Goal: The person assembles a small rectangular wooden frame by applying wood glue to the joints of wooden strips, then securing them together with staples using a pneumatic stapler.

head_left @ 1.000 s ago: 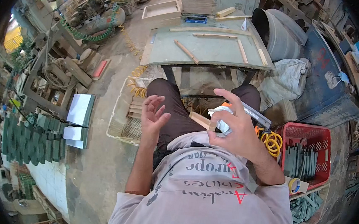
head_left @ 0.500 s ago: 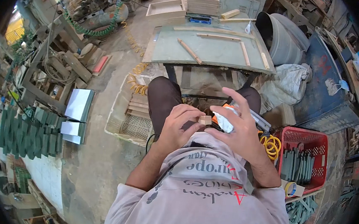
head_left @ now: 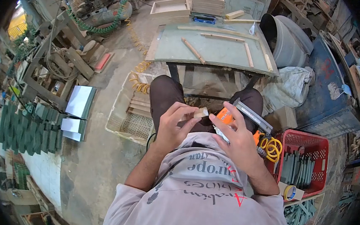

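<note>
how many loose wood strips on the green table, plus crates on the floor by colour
loose wood strips on the green table: 5, e.g. the diagonal strip
red crate: 1
white crate: 1
small wood block in the left hand: 1
total: 8

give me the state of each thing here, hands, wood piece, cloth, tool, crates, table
left hand: pinching the small wood block
small wood block: held up over the lap
right hand: closed on the white cloth
white cloth: bunched in the palm
orange tool: lying on the lap
red crate: holds green pieces
white crate: holds wood strips
table: bearing loose wood strips
</note>
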